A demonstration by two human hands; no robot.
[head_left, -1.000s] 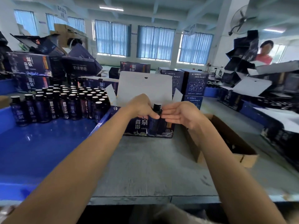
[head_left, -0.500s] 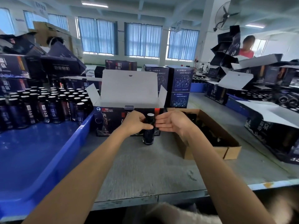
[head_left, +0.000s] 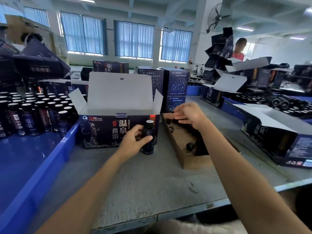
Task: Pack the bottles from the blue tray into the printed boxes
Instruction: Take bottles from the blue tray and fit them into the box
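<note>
Head view: one bottle (head_left: 148, 139) is gripped round its body by the left hand (head_left: 133, 142) and appears stood on the grey table (head_left: 135, 179), just in front of the open printed box (head_left: 104, 130), probably to be steadied before it is lifted in. Its long axis is kept vertical, with the cap pointed up. The right hand (head_left: 190, 115) is held with loosely stretched fingers over the brown carton (head_left: 192, 162); whether anything is pinched cannot be told.

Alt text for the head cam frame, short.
A person's left hand grips a dark bottle standing on the grey table before an open printed box, while the right hand hovers over a brown carton. A blue tray on the left holds rows of matching bottles.
</note>
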